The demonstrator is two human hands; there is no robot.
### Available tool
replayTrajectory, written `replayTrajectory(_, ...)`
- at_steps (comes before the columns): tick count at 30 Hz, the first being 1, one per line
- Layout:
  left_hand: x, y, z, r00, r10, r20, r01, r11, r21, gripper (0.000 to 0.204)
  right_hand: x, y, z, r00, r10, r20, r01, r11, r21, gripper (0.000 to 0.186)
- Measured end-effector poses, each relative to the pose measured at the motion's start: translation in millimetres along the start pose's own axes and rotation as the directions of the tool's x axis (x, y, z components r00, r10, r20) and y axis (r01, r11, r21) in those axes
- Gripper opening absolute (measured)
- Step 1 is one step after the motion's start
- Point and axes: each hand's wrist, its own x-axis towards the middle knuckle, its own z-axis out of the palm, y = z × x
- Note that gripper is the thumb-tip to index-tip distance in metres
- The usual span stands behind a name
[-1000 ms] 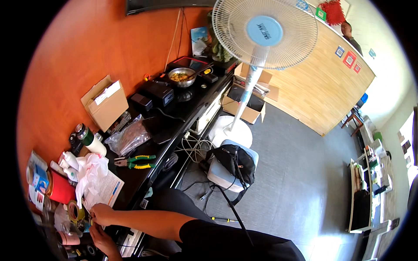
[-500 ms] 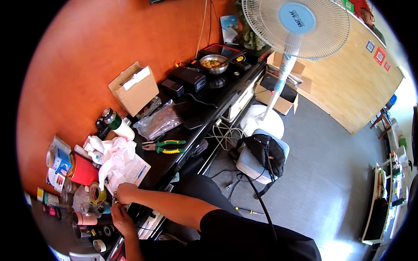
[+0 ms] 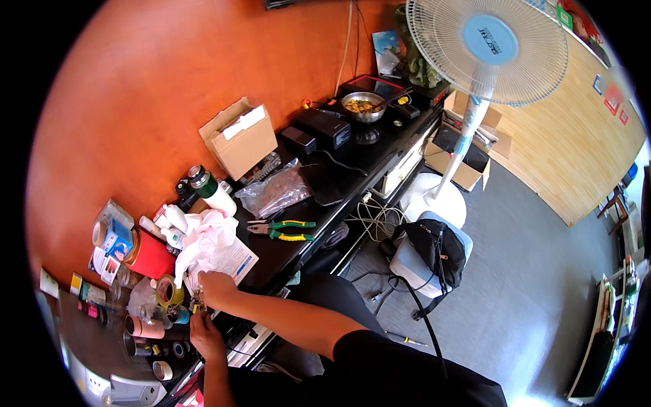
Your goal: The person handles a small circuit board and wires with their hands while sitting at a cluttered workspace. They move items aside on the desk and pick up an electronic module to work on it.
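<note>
My right hand (image 3: 218,292) reaches in from the right, its fingers closed beside the white papers. Just below it, my left hand (image 3: 206,337) comes up from the lower edge, also with its fingers closed. Between the fingertips of both hands is a small metallic and yellowish piece (image 3: 197,306), too small to name. A yellow tape roll (image 3: 168,290) and a blue roll (image 3: 179,315) stand close to the hands. A crumpled white plastic bag (image 3: 207,234) lies over a printed sheet (image 3: 240,260) above my right hand. Green-and-yellow pliers (image 3: 283,230) rest farther along the black counter.
A red container (image 3: 150,255), a green-and-white flask (image 3: 213,193) and a cardboard box (image 3: 239,141) line the orange wall. A metal bowl of food (image 3: 363,106) sits at the far end. A white fan (image 3: 468,129) and a black bag (image 3: 437,247) are on the right.
The view has swung, so the whole scene sits farther right and slightly lower. Both hands remain close together at the same spot, with fingers still closed.
</note>
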Motion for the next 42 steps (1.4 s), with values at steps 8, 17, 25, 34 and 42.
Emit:
replayTrajectory(8,-1.1,1.7,0.8,0.981,-0.192,0.016,0.192,0.966,-0.17,0.014,-21.4,60.5,-226.3,0.915,0.051,-0.4,-0.162,0.955,-0.248,0.024)
replayTrajectory(17,0.0,-18.4,-5.0,0.809,-0.532,0.249,0.582,0.665,-0.469,0.017,-279.6,155.8,-222.1,0.826,0.56,-0.059,-0.534,0.813,0.233,0.021)
replayTrajectory(25,5.6,12.0,-14.0,0.842,-0.487,0.231,0.537,0.8,-0.268,0.017,-236.6,206.5,-452.7,0.796,0.544,-0.266,-0.576,0.544,-0.611,0.022)
replayTrajectory(34,23.2,13.7,-5.3,0.737,-0.584,0.341,0.676,0.618,-0.402,0.017,140.3,240.1,-345.4,0.931,0.002,-0.365,-0.222,0.797,-0.561,0.064)
replayTrajectory(42,26.6,21.7,-8.8,0.863,-0.468,0.19,0.498,0.852,-0.163,0.014,201.2,276.6,-320.3,0.845,0.328,-0.423,-0.534,0.573,-0.622,0.066)
